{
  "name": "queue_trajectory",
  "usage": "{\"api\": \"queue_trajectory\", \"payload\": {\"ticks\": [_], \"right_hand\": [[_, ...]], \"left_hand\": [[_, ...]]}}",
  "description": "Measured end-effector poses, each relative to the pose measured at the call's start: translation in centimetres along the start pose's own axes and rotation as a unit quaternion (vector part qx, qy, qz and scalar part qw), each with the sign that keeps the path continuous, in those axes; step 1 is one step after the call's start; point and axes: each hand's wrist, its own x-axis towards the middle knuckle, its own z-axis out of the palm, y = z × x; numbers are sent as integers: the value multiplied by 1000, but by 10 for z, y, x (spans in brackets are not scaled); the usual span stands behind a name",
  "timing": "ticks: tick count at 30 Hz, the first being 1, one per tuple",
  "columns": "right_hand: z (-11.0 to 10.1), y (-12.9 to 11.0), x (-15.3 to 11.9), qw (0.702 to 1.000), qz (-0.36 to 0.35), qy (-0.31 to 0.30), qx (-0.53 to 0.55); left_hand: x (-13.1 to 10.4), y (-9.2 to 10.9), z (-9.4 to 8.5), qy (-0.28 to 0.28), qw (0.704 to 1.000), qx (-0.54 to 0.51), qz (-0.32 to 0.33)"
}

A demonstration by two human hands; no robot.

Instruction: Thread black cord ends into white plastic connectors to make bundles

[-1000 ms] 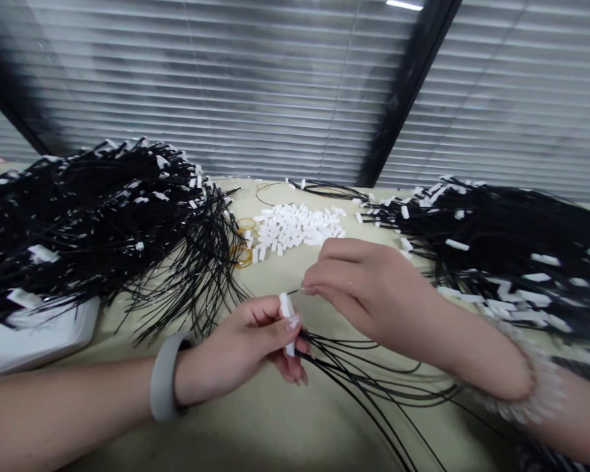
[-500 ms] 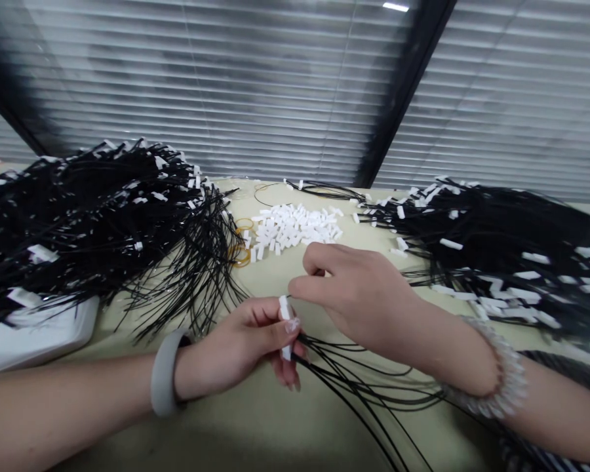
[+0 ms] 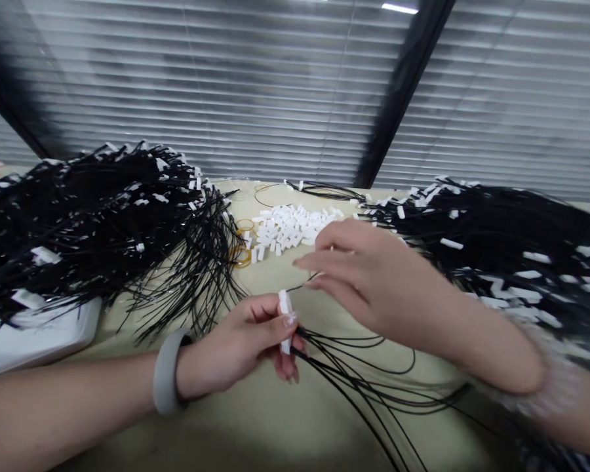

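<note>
Near the middle of the view, my left hand (image 3: 255,334) pinches a white connector (image 3: 285,305) between thumb and fingers. Several black wires (image 3: 354,373) run from the connector's lower part toward the lower right. My right hand (image 3: 354,262) is above and to the right of the connector, slightly blurred, with its fingers bent. A thin dark wire (image 3: 297,286) stretches between the connector's top end and the right fingertips. Whether those fingers grip that wire is too blurred to tell.
Loose white connectors (image 3: 292,226) lie in a pile beyond my hands, beside yellow rings (image 3: 240,254). Large heaps of black wires stand at left (image 3: 103,210) and right (image 3: 511,229). A white tray (image 3: 78,334) sits under the left heap. Blinds (image 3: 255,92) hang behind the table.
My right hand has moved up and right, away from the connector, and its fingers have spread a little. More thin wire shows by the connector's top. My left hand keeps its hold.
</note>
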Motion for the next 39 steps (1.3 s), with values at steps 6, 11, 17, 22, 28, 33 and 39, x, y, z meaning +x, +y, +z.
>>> {"api": "queue_trajectory", "payload": {"ticks": [6,11,17,22,28,33,39], "right_hand": [[-33,-13,-9,986,78,-131,61],[-14,-19,-9,969,50,-226,85],[-3,-15,-3,958,75,-239,137],[-4,-15,-2,947,85,-247,188],[-4,-12,-1,938,98,-248,222],[-1,-11,-2,956,71,-243,147],[-7,-9,-13,973,43,-184,-131]], "left_hand": [[1,-4,-3,0,1000,-10,24],[3,-5,-5,-1,999,-11,36],[2,-2,-3,-3,999,6,39],[2,-3,-4,-2,999,-2,46],[3,-3,-4,0,999,-4,39],[2,-2,-3,4,1000,2,28],[2,0,0,21,1000,5,17]]}}
